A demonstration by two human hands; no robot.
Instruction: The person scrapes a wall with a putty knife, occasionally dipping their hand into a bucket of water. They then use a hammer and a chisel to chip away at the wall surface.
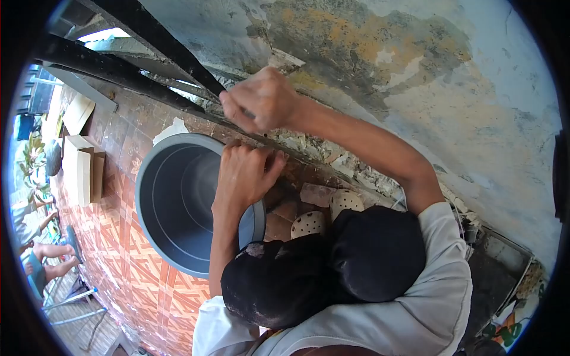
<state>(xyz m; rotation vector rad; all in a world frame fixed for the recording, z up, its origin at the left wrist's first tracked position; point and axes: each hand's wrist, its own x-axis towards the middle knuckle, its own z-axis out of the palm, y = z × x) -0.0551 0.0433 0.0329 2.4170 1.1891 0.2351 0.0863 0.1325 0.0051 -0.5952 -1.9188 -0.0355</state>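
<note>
My right hand (262,99) is raised close to the wall, its fingers curled into a loose fist. It is beside the lower end of a black bar (196,71). What its fingers hold, if anything, I cannot make out. Lower down, my left hand (242,178) lies across the right rim of a large grey bucket (142,196), with its thumb apart and its fingers bent at the knuckles. Its fingertips are partly hidden, and nothing shows in it. The inside of the bucket (187,190) is visible, with faint rings around its wall.
Crumbled rubble (356,169) lines the foot of a peeling wall (463,89). My knees in black cloth (380,255) are bent close by, above dotted cream clogs (309,224). A cardboard box (80,172) stands on patterned flooring (119,237). Another person's feet (62,261) show at far left.
</note>
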